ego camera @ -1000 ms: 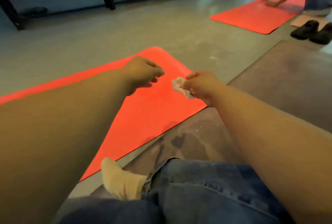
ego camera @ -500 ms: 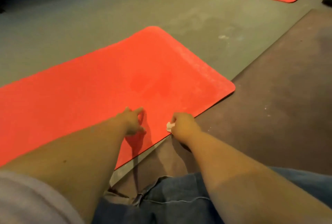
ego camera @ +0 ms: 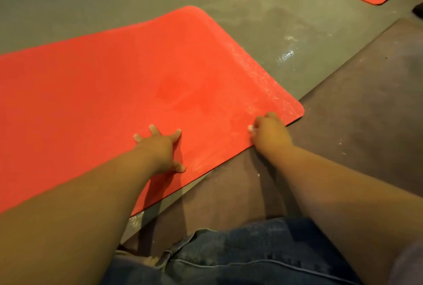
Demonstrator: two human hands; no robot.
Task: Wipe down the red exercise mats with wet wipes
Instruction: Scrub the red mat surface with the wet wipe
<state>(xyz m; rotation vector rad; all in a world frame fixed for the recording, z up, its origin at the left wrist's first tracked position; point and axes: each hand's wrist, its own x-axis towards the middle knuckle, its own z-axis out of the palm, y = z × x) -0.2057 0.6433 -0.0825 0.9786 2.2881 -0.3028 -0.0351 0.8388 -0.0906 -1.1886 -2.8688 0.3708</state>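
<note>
Down on the floor, the right hand [ego camera: 270, 134] curls tight round a wet wipe [ego camera: 250, 127], only a white scrap showing, near the red mat's [ego camera: 114, 83] dusty corner, while the left hand [ego camera: 160, 149] presses flat, fingers spread.

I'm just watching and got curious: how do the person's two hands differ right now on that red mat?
The left hand lies with fingers spread flat, while the right hand is curled. The left hand holds nothing; the right hand grips a small white wipe. The left hand sits further in on the near red mat; the right hand is at its edge, near the corner. Both hands touch the same mat.
</note>
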